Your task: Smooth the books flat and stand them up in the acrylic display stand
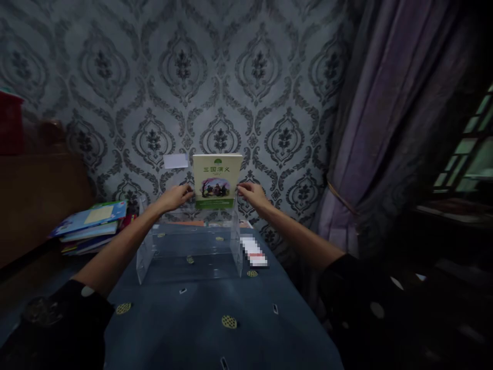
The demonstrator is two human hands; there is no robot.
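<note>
A cream book (217,172) with a green lower band and a picture of seated figures stands upright, its cover facing me, at the back of a clear acrylic rack (235,246). My left hand (176,197) is at the book's left edge, fingers closed together. On the opposite edge, my right hand (252,195) pinches the book between thumb and fingers. The rack's two transparent side panels rise from the table; its shelves are hard to make out. Just left of the book is a pale blank card (175,161); what holds it is unclear.
A dark blue cloth (185,329) with yellow spotted shapes covers the table. Beside the rack lies a white, pixelated item (253,251). Books and folders (94,226) are stacked at left, near a brown wooden piece (42,195). A purple curtain (365,128) hangs right of the patterned wall.
</note>
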